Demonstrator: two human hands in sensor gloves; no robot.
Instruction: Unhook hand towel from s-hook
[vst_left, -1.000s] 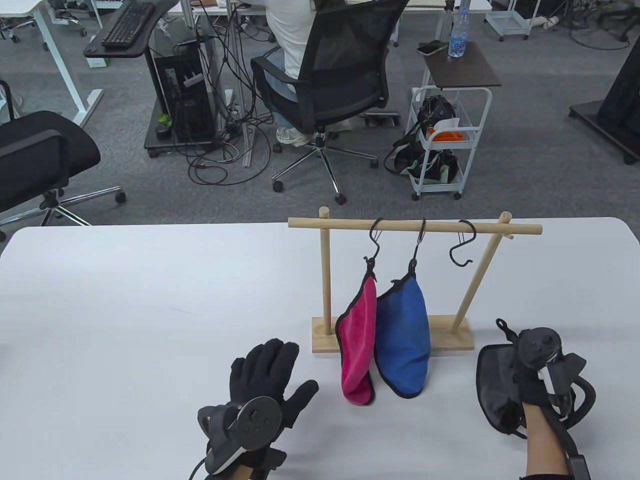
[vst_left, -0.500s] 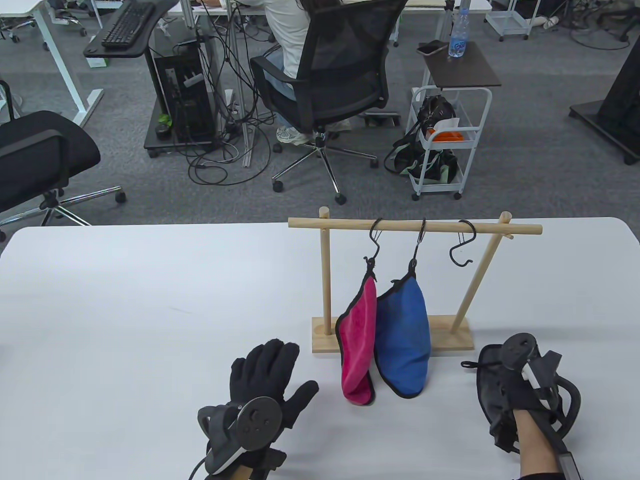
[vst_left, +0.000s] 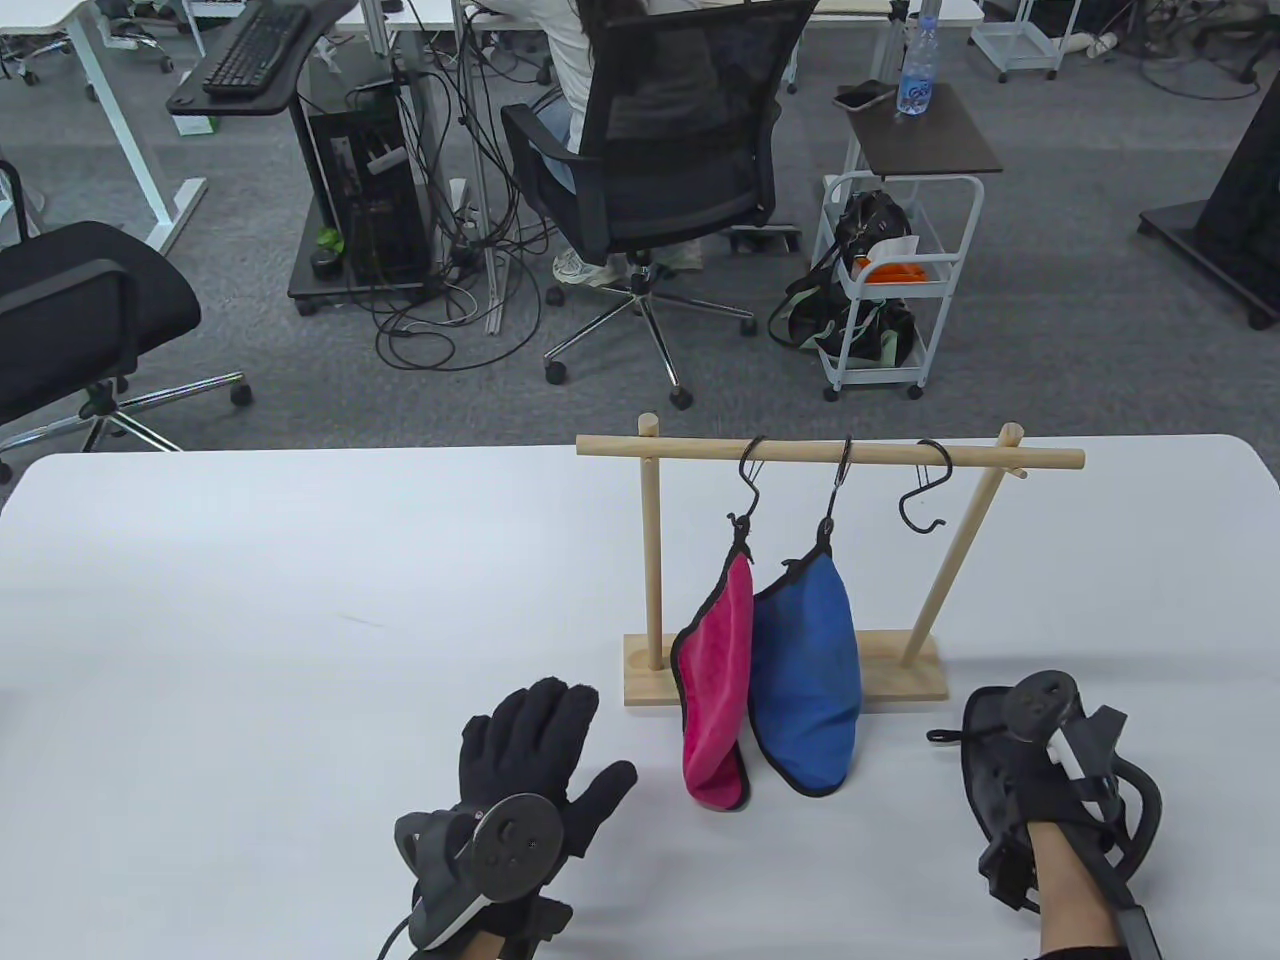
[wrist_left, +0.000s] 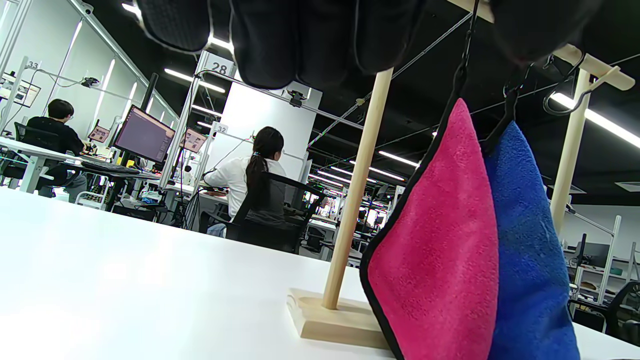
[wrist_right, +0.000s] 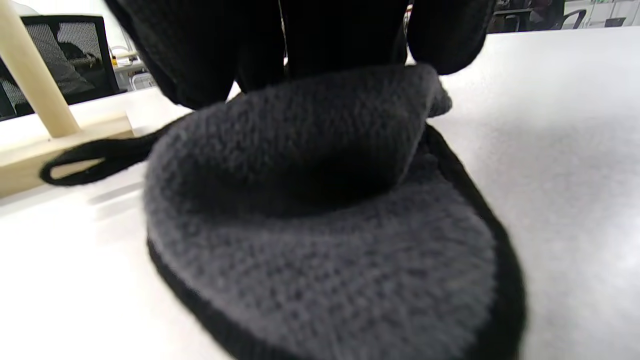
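A wooden rack (vst_left: 690, 448) stands on the white table (vst_left: 300, 600) with three black S-hooks. A pink towel (vst_left: 715, 690) hangs on the left hook and a blue towel (vst_left: 810, 680) on the middle one. The right S-hook (vst_left: 925, 500) is empty. A grey towel (vst_left: 985, 790) lies on the table in front of the rack's right end. My right hand (vst_left: 1005, 760) holds it from above, fingers over its folded edge (wrist_right: 325, 100). Its black loop (vst_left: 945, 736) lies free to the left. My left hand (vst_left: 540, 730) rests flat and open on the table, left of the pink towel (wrist_left: 440, 250).
The rack's wooden base (vst_left: 900, 670) sits just beyond the grey towel. Bare table stretches to the left and behind the rack. Beyond the far edge are an office chair (vst_left: 660, 150) with a seated person and a white cart (vst_left: 890, 290).
My right hand has come down and toward me with the grey towel, which now lies on the table; its loop has swung to the left. My left hand has not moved.
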